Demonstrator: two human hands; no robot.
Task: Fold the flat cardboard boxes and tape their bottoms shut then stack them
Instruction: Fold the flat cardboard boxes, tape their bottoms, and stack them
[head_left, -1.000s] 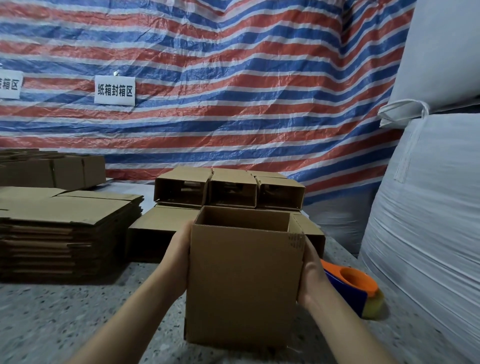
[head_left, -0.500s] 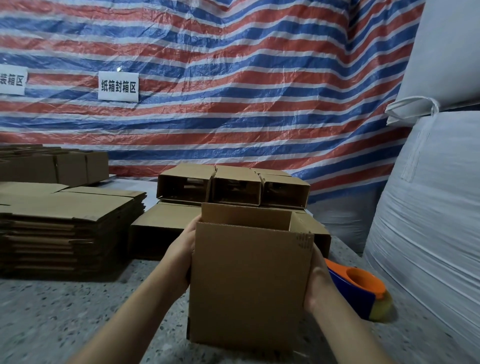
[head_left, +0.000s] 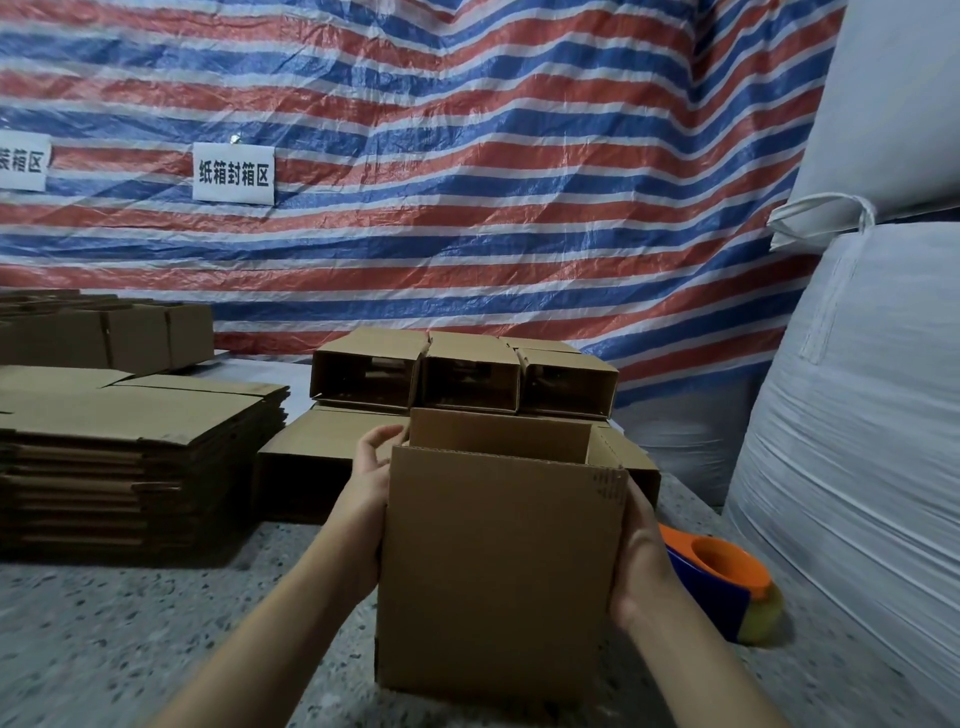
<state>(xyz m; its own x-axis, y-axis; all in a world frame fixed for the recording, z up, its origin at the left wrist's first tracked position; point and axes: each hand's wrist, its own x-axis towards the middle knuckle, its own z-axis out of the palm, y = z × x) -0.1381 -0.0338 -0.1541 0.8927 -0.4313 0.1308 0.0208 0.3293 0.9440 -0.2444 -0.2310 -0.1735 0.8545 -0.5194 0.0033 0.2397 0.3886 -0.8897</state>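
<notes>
An upright cardboard box (head_left: 498, 571) with its top open stands on the speckled table (head_left: 130, 623) right in front of me. My left hand (head_left: 366, 493) presses its left side, fingertips up near the rear top flap. My right hand (head_left: 641, 561) presses the right side, mostly hidden behind the box edge. Behind the box is a stack of folded boxes (head_left: 467, 379) lying on their sides, open ends toward me. A pile of flat cardboard blanks (head_left: 130, 452) lies to the left.
An orange and blue tape dispenser (head_left: 722, 577) lies on the table just right of my right hand. Large white bulk bags (head_left: 857, 441) wall off the right side. More folded boxes (head_left: 104, 338) sit far left. A striped tarp hangs behind.
My left hand has slid up the box's side toward the top edge. The box has stayed between both hands, shifting slightly right.
</notes>
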